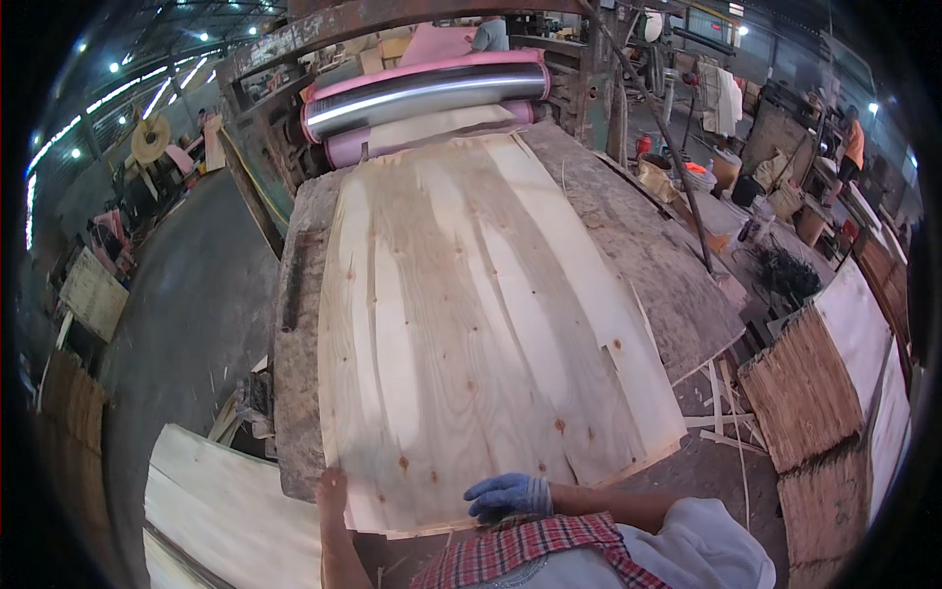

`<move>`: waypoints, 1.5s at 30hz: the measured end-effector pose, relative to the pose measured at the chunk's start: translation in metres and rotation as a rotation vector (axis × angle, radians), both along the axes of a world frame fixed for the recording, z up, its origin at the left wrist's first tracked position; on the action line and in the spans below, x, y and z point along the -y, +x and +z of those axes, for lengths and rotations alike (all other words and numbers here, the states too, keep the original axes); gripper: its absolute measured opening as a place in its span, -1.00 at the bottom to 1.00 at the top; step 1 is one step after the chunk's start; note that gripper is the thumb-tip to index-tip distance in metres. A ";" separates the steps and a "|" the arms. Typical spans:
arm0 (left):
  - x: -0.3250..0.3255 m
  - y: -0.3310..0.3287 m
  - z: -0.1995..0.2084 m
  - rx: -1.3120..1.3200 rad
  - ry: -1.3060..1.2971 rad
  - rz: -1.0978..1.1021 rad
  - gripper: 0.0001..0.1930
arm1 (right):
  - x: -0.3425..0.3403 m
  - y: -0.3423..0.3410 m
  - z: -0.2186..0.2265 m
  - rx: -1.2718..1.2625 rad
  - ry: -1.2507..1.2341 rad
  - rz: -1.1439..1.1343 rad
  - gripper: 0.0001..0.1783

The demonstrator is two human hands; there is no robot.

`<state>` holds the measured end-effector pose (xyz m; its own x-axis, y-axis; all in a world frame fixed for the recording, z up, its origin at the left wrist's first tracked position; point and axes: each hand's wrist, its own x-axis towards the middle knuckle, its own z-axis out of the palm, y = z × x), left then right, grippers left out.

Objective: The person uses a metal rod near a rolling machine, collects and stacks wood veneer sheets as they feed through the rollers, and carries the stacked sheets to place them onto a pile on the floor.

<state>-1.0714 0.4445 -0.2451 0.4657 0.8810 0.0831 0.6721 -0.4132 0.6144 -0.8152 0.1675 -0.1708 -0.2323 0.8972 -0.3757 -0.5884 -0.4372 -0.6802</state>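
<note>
Head view: wide pale veneer sheet (481, 324) lies flat on a rough grey worktable (648, 245), far end tucked at the pink-and-steel rollers (427, 93), near edge hanging a bit over the table's front. Sheet has several long splits running w/ the grain & small dark knots scattered about.

Left hand (332, 491), bare, sits on the sheet's near left corner, fingers laid over the edge; looks like it's gripping the veneer, but underside of hand is hidden so can't tell how firmly. Right hand (510, 496), in a blue glove, rests on the near edge approx. mid-sheet, fingers curled down onto the wood & pressing/holding it. Both forearms come in from the bottom, above a red plaid cloth (540, 555) & white sleeve (711, 550).

Lower left: another pale veneer sheet (221, 501) lies on the floor beside the table. Right side: stacks of brownish veneer on edge (805, 393), w/ thin wood strips (721, 412) scattered on the floor btwn them & the table. Far right, another person in an orange top (854, 142) stands well away.
</note>
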 end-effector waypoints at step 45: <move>0.037 0.057 0.014 0.092 -0.063 0.025 -0.65 | -0.116 0.064 -0.033 -0.309 -0.024 -0.167 -0.56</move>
<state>-1.0148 0.4075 -0.2313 0.4367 0.8970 0.0690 0.6210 -0.3561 0.6983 -0.7512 0.2839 -0.2038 -0.1890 0.9243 -0.3316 -0.8297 -0.3309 -0.4496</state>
